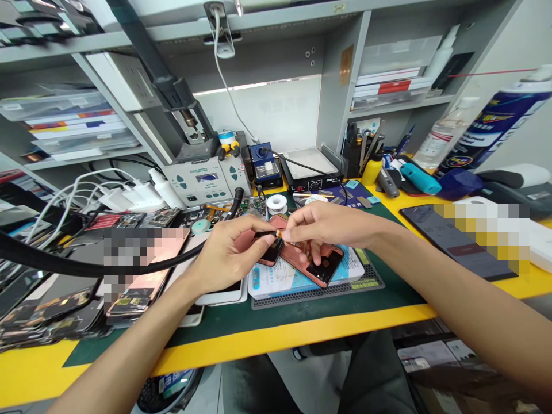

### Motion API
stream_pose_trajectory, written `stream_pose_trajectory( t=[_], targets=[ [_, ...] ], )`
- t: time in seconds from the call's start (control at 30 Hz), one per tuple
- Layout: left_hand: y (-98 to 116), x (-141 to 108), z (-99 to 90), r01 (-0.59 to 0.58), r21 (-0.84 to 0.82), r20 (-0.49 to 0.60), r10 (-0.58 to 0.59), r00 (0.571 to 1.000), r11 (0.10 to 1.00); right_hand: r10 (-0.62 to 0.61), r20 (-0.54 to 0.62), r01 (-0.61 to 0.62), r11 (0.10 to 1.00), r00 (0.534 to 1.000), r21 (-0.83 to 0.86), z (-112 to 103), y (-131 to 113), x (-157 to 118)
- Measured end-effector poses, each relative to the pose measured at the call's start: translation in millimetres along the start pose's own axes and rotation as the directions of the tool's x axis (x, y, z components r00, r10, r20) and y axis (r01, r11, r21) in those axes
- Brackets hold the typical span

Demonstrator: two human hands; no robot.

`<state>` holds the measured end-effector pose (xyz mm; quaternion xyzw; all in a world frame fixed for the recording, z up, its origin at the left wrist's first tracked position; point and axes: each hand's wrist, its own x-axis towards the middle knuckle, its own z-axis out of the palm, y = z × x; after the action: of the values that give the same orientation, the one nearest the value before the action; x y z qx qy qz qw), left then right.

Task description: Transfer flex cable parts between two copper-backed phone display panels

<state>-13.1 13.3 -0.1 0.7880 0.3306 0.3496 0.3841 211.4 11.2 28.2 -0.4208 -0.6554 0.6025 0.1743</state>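
Observation:
My left hand is closed, thumb and fingers pinching a small phone panel with a dark section and copper-coloured edges. Beside it, thumb and forefinger of my right hand pinch the tip of a small orange flex cable at the panel's upper edge. The other fingers of that hand hang over a second copper-coloured panel with a black lower part. Both lie above a white and blue box-like pad, which rests on a grey perforated mat. My fingers partly hide where the cable joins.
Stacked phone panels and a white-framed device lie to the left. A black hose crosses near my left wrist. Behind stand a hot-air station, a solder spool and a heating plate. A phone lies right.

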Motion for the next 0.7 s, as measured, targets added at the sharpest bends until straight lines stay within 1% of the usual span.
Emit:
stream_pose_trajectory(
  t=[0.17, 0.3, 0.43, 0.5, 0.57, 0.63, 0.7],
  targets=[
    [3.7, -1.6, 3.2, -0.001, -0.053, -0.011, 0.001, 1.000, 0.999, 0.028, -0.008, -0.028, 0.999, 1.000, -0.019, 0.8, 0.6, 1.5],
    [3.0, -2.5, 2.2, -0.009, -0.096, -0.068, 0.003, 0.998, 0.995, 0.039, -0.023, -0.040, 0.998, 0.999, -0.045, 0.1, 2.5, 2.4],
    [0.9, -1.9, -0.5, -0.011, -0.095, -0.109, 0.000, 0.994, 0.995, 0.022, -0.020, -0.023, 0.999, 1.000, -0.043, -0.8, 3.2, 2.1],
    [0.4, -1.0, -1.0, -0.001, -0.075, -0.092, -0.006, 0.996, 0.997, 0.007, -0.009, -0.007, 1.000, 1.000, -0.013, -0.8, 2.9, 1.9],
    [0.7, 0.0, -0.5, 0.012, -0.057, -0.046, -0.014, 0.999, 0.998, -0.006, 0.004, 0.006, 1.000, 1.000, 0.013, -0.8, 2.9, 1.8],
    [1.6, 0.4, 0.7, 0.025, -0.058, 0.003, -0.025, 1.000, 0.998, -0.021, 0.014, 0.021, 1.000, 1.000, 0.023, -0.8, 3.7, 2.2],
    [2.4, 0.0, 1.9, 0.027, -0.071, 0.019, -0.025, 0.999, 0.997, -0.037, 0.019, 0.037, 0.999, 0.999, 0.023, -1.0, 5.3, 2.9]
  ],
)
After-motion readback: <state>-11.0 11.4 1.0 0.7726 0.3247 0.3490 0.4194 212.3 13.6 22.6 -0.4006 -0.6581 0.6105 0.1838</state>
